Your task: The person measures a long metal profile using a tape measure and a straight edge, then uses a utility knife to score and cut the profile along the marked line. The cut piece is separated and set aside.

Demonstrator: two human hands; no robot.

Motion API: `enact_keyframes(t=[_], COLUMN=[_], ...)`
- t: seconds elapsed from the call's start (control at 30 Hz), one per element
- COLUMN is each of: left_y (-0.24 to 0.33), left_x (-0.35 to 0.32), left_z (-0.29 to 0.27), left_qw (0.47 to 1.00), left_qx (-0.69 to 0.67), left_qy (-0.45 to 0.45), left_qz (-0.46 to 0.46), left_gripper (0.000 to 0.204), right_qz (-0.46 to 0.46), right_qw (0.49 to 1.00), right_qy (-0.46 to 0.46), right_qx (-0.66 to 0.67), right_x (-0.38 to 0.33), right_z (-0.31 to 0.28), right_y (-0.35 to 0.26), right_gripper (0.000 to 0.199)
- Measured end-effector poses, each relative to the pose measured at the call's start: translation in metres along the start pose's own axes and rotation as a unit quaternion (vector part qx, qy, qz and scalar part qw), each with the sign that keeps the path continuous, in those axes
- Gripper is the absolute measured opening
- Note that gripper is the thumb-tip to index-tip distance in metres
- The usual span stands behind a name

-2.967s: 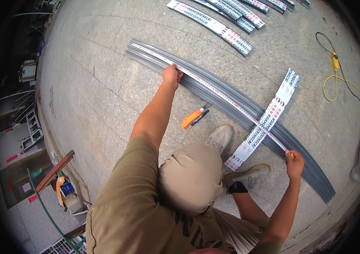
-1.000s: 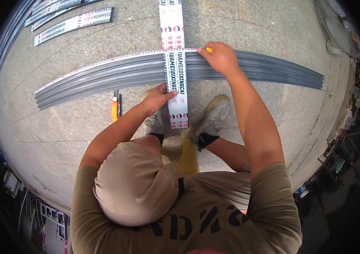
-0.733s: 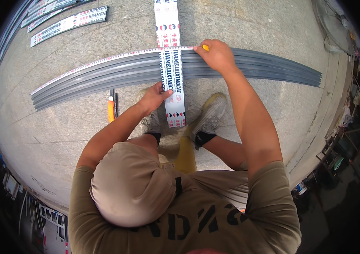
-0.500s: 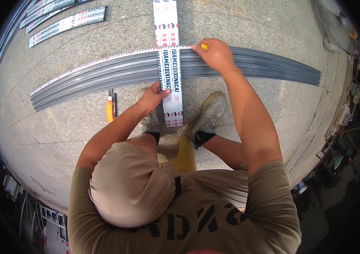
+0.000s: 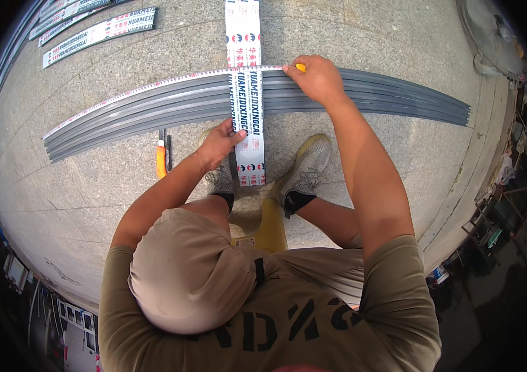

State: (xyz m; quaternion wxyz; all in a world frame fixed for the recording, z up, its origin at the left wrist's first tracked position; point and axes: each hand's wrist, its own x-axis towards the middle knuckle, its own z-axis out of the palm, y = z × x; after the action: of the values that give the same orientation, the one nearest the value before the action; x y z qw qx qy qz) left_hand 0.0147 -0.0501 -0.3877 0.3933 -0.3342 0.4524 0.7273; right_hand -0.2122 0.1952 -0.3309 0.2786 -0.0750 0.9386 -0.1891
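"Where does the strip sit against the left grip?"

"The long, flat, white strip with blue and red print (image 5: 250, 152) lies right at the person's bare left grip (image 5: 218, 144). The thumb rests on the printed face and the fingers meet the left edge, so the grip is closed on that edge; whether fingertips reach underneath is hidden."

"And what's under the strip?"

"A bundle of ribbed grey channel lengths (image 5: 369, 93), lying on the speckled grey stone floor (image 5: 369, 37). The strip crosses it nearly at right angles, its near end between the person's shoes."

"What about the other hand?"

"The bare right grip (image 5: 320, 77) is just beyond the strip's right edge, at the far edge of the bundle. It is pinched on the thin white measuring tape (image 5: 173, 80), with a small yellow piece (image 5: 301, 67) showing by the thumb. The tape runs leftward over the strip and along the bundle to its left end."

"Any markings?"

"Large blue lettering, red characters and round red-and-black emblems on the strip; fine graduations on the tape. Similar printed strips (image 5: 99, 37) lie at upper left."

"Anything near the left forearm?"

"An orange-handled cutter (image 5: 161, 160) and, just beside it, a slim black stick-shaped tool (image 5: 169, 154)."
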Motion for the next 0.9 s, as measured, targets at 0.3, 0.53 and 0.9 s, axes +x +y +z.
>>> enact_keyframes(t=[0.3,0.53,0.9], left_y=[-0.0007,-0.0090,-0.0048], left_x=[-0.0017,0.0022,0.0007], left_z=[-0.0012,-0.0066,-0.0056], left_qw=[1.000,1.000,1.000], left_qx=[0.012,0.012,0.021], left_qy=[0.008,-0.008,-0.004], left_qz=[-0.003,0.019,0.002], left_gripper=[0.046,0.037,0.041], right_qz=[0.008,0.001,0.004], right_qw=[1.000,1.000,1.000], right_qy=[-0.012,-0.008,-0.003], right_qx=[-0.003,0.002,0.003], right_x=[-0.0008,-0.0010,0.0004], right_z=[-0.0019,-0.0005,0.0004], right_y=[-0.0008,-0.0013,0.0004], right_gripper=[0.043,0.044,0.045])
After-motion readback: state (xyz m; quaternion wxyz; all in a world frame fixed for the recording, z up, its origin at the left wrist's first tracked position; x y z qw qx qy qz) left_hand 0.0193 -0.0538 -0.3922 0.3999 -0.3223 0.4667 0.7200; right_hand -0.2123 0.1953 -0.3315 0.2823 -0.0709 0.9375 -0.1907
